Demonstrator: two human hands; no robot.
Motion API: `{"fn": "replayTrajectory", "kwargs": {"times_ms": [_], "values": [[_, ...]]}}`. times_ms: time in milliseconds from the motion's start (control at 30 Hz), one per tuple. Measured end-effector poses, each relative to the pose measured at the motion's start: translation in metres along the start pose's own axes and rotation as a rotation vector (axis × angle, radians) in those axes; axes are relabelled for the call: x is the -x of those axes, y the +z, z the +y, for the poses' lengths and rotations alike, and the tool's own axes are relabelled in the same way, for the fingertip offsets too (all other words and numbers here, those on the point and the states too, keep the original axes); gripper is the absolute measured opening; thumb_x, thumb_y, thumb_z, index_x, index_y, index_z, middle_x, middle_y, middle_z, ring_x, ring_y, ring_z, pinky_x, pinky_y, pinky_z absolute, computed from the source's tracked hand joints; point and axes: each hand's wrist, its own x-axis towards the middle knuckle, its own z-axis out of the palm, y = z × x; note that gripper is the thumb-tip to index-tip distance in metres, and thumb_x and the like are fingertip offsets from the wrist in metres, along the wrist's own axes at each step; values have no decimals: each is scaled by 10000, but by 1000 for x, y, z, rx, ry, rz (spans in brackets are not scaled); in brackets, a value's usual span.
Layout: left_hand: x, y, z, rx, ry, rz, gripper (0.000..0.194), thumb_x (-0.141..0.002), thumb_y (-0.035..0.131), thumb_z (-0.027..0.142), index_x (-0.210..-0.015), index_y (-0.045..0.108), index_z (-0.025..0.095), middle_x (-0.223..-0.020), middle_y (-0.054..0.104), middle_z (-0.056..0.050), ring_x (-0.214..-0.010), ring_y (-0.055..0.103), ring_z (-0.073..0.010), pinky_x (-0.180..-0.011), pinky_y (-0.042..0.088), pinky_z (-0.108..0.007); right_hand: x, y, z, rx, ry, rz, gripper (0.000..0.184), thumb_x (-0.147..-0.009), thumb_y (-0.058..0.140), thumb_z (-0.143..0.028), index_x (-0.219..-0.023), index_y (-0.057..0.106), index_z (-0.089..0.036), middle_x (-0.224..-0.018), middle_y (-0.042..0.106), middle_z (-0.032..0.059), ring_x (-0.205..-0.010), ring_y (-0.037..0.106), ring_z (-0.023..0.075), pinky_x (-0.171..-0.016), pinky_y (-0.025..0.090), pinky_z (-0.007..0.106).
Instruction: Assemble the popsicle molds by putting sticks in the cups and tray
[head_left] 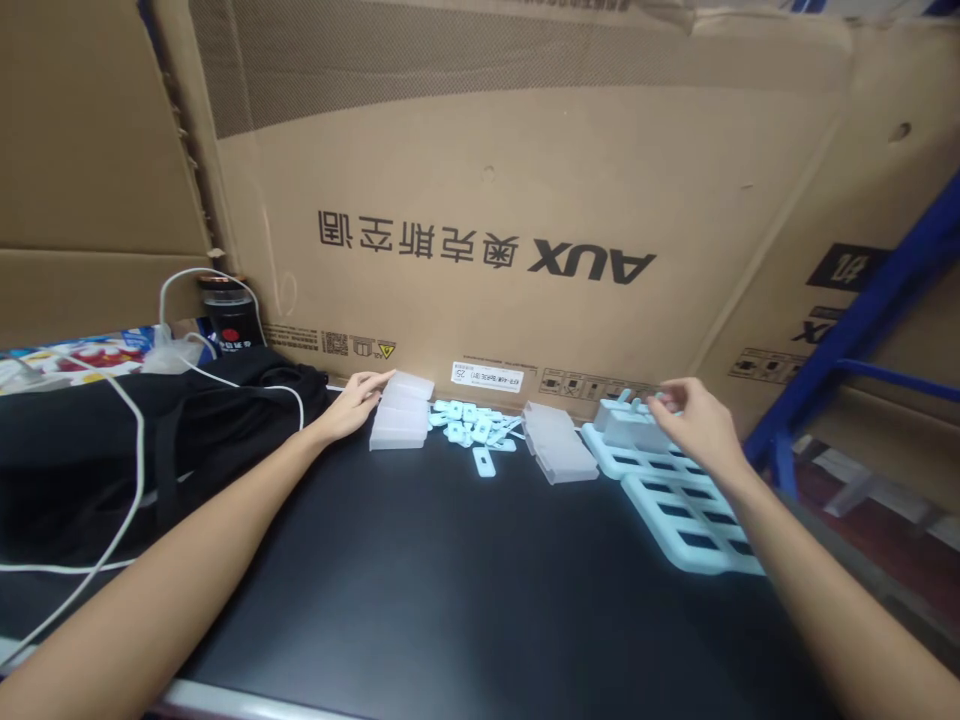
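Note:
My left hand (355, 405) lies at the far left of the black table with its fingers stretched out, the fingertips touching a row of frosted translucent plastic pieces (402, 412). Over at the right, my right hand (696, 422) has its thumb and fingers pinched together above a light blue slotted tray (616, 462); what they hold is hidden. Frosted plastic cups (630, 430) stand in that tray, with light blue tabs (624, 396) sticking up. Between my hands lies a loose pile of small light blue plates (480, 428), each with a slot. Another frosted group (559, 445) sits right of the pile.
A second light blue slotted tray (679, 535) lies in front of the first. Large cardboard (480, 170) walls off the back. At left are a black bag (187, 440), white cables (140, 450) and a dark jar (232, 318). A blue metal frame (847, 330) stands at right.

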Motion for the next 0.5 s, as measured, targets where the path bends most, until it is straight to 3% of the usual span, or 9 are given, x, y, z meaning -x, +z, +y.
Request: {"fn": "replayTrajectory", "kwargs": {"times_ms": [100, 200, 333, 500], "values": [[1, 1, -3, -15, -15, -9, 491, -937, 398, 315, -1427, 435, 307, -1385, 341, -90, -1309, 398, -246, -1099, 376, -431, -3, 7, 51, 29, 222, -76, 497, -722, 613, -359, -1119, 555, -66, -1054, 644, 190, -962, 622, 278, -876, 464, 366], [2, 1, -3, -24, -25, -28, 488, -933, 423, 357, -1417, 445, 299, -1397, 310, -94, -1211, 490, -240, -1089, 392, -446, 4, 18, 72, -15, 270, -231, 492, -676, 654, -376, -1057, 578, -73, -992, 664, 184, -865, 647, 278, -772, 499, 351], [3, 0, 0, -30, -47, -35, 506, -926, 442, 418, -1411, 449, 271, -1390, 308, -111, -919, 610, -156, -1048, 434, -454, 13, 29, 72, 7, 190, -398, 368, -697, 655, -474, -893, 642, -163, -818, 690, 134, -785, 653, 306, -700, 499, 380], [4, 0, 3, -23, -31, -27, 519, -897, 479, 392, -1402, 453, 273, -1366, 329, -113, -801, 619, -116, -989, 482, -437, 17, 30, 60, 170, 162, -283, 461, -737, 596, -585, -836, 667, -140, -789, 676, 201, -822, 657, 367, -682, 493, 411]]}}
